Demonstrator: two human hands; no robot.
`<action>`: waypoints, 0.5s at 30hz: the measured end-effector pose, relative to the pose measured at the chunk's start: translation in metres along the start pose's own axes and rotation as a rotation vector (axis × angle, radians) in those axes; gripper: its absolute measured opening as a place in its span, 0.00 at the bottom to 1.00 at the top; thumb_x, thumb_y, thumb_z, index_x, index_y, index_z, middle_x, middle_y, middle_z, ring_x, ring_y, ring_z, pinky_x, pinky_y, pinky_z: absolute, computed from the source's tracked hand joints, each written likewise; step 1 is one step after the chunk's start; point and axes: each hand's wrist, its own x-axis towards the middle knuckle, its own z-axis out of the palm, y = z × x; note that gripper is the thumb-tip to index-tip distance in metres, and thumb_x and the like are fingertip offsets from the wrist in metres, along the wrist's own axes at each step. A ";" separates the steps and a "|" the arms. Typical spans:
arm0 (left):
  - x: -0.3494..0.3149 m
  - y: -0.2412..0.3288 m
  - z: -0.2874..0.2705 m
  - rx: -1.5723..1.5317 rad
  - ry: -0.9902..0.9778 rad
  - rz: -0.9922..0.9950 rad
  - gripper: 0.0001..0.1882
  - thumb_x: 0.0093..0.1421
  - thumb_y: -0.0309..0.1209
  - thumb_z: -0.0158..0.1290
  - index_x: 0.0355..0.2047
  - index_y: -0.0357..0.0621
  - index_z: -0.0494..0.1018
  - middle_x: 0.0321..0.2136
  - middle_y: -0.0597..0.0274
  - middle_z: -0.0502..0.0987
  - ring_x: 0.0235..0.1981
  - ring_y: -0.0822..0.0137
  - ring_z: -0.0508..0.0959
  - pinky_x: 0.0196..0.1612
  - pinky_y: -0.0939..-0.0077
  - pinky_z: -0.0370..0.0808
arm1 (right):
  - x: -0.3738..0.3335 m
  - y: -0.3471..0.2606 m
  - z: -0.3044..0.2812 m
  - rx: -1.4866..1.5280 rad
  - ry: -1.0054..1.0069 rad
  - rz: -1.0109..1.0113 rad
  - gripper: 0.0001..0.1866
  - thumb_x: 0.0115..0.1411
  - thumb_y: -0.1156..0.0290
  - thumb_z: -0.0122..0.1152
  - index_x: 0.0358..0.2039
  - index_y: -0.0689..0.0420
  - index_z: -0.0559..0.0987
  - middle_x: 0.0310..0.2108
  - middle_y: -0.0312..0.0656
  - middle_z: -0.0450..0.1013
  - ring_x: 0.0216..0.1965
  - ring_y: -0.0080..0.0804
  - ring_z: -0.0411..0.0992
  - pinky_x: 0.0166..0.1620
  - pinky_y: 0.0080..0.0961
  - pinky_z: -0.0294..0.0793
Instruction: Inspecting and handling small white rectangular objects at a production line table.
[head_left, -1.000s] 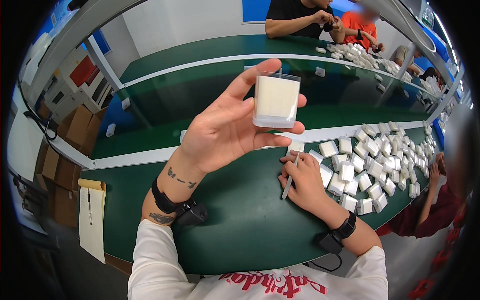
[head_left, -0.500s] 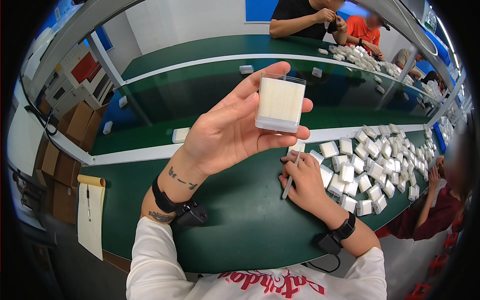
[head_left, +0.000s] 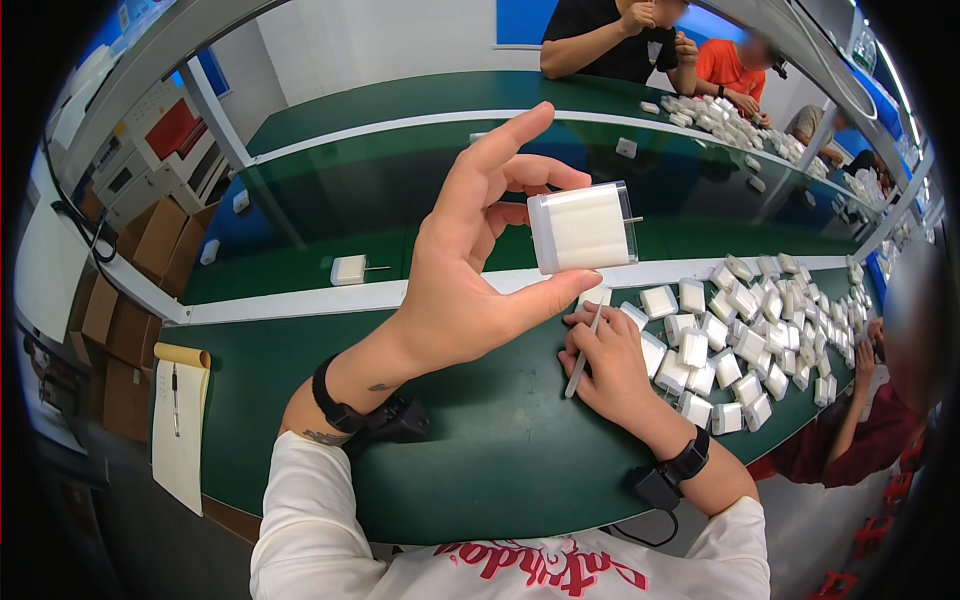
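My left hand (head_left: 465, 255) is raised above the table, pinching a small clear plastic box (head_left: 585, 228) between thumb and fingers. White ribbed filling shows through its walls, and a thin pin sticks out of its right side. Low on the green table, my right hand (head_left: 610, 365) is closed around a slim grey metal tool (head_left: 582, 355) that looks like tweezers. Its fingertips lie close to another white-filled box (head_left: 595, 296); whether they touch cannot be made out. A heap of similar boxes (head_left: 735, 330) spreads to the right of this hand.
A white rail (head_left: 260, 310) crosses behind the green table (head_left: 480, 470). Beyond it, a box with a pin (head_left: 350, 270) lies on a dark green surface. A notepad (head_left: 180, 450) with a pen is at left, near cardboard boxes (head_left: 125, 390). Co-workers sit opposite and at right.
My left hand has turned the box on its side, so the pin now points right instead of up. Its grip shifted to thumb and fingertips at opposite edges. My right hand stayed put.
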 end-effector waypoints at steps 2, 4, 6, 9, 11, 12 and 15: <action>0.001 0.001 -0.001 0.066 -0.009 0.022 0.54 0.46 0.18 0.67 0.70 0.39 0.48 0.49 0.49 0.74 0.53 0.61 0.74 0.56 0.66 0.74 | 0.000 0.000 0.000 0.000 -0.003 0.003 0.09 0.52 0.75 0.66 0.32 0.55 0.73 0.47 0.42 0.75 0.56 0.47 0.67 0.59 0.46 0.61; 0.000 -0.001 0.000 0.132 0.001 0.040 0.54 0.46 0.18 0.67 0.70 0.39 0.48 0.49 0.49 0.74 0.52 0.61 0.75 0.54 0.67 0.75 | 0.000 0.000 0.000 0.006 0.000 0.006 0.09 0.52 0.75 0.66 0.32 0.55 0.73 0.47 0.42 0.75 0.56 0.48 0.67 0.59 0.47 0.61; -0.001 -0.009 0.000 0.212 0.012 0.097 0.52 0.47 0.19 0.68 0.70 0.39 0.50 0.49 0.51 0.74 0.51 0.62 0.76 0.52 0.68 0.76 | 0.000 0.000 0.000 0.010 0.002 0.005 0.10 0.52 0.75 0.66 0.32 0.55 0.73 0.47 0.42 0.75 0.56 0.48 0.67 0.59 0.47 0.61; -0.007 -0.039 0.000 0.326 0.021 0.025 0.48 0.49 0.20 0.68 0.68 0.40 0.54 0.48 0.52 0.76 0.50 0.62 0.77 0.51 0.69 0.76 | -0.001 0.000 0.001 0.014 0.002 0.009 0.10 0.51 0.75 0.66 0.31 0.55 0.73 0.47 0.42 0.75 0.56 0.48 0.67 0.59 0.47 0.61; -0.009 -0.077 0.001 0.427 0.022 -0.073 0.44 0.50 0.23 0.68 0.66 0.40 0.59 0.48 0.53 0.77 0.49 0.61 0.78 0.50 0.69 0.76 | 0.000 0.000 0.000 0.014 0.004 0.005 0.10 0.51 0.75 0.67 0.30 0.55 0.74 0.47 0.42 0.75 0.57 0.48 0.67 0.59 0.47 0.61; -0.011 -0.100 0.001 0.485 0.023 -0.097 0.42 0.50 0.25 0.68 0.65 0.41 0.61 0.48 0.53 0.78 0.48 0.60 0.78 0.50 0.69 0.76 | 0.000 0.000 0.000 0.021 0.003 0.009 0.10 0.50 0.75 0.67 0.30 0.55 0.74 0.47 0.42 0.75 0.57 0.48 0.67 0.58 0.47 0.61; -0.018 -0.177 -0.013 0.510 -0.059 -0.508 0.34 0.53 0.39 0.67 0.58 0.41 0.70 0.48 0.51 0.79 0.49 0.56 0.79 0.51 0.65 0.76 | 0.001 0.001 0.000 0.021 0.003 0.014 0.10 0.50 0.75 0.67 0.30 0.54 0.74 0.47 0.42 0.75 0.57 0.47 0.67 0.58 0.47 0.61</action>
